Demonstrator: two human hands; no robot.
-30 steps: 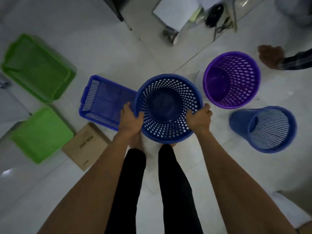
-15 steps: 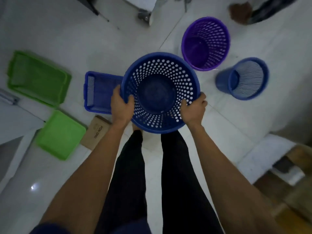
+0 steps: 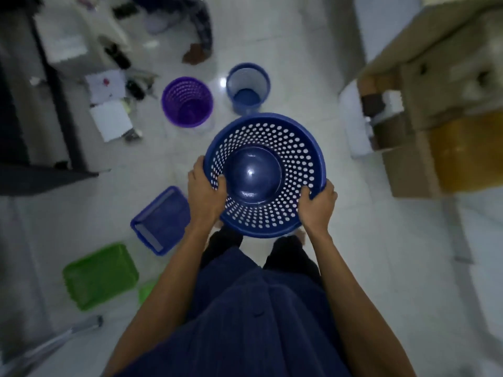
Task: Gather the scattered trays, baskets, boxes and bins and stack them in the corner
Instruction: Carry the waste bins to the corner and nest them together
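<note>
Purple bin (image 3: 187, 102), blue tray (image 3: 162, 219), cardboard boxes (image 3: 446, 110)

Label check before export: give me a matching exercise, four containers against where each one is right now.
Things:
1. perforated blue basket
2. purple basket
3. blue tray
4. green tray

Places:
A. lower left floor
B. floor, beside the slatted blue bin
C. held between left hand and right hand
D. floor by the left forearm

Pairs: 1-C, 2-B, 3-D, 4-A
</note>
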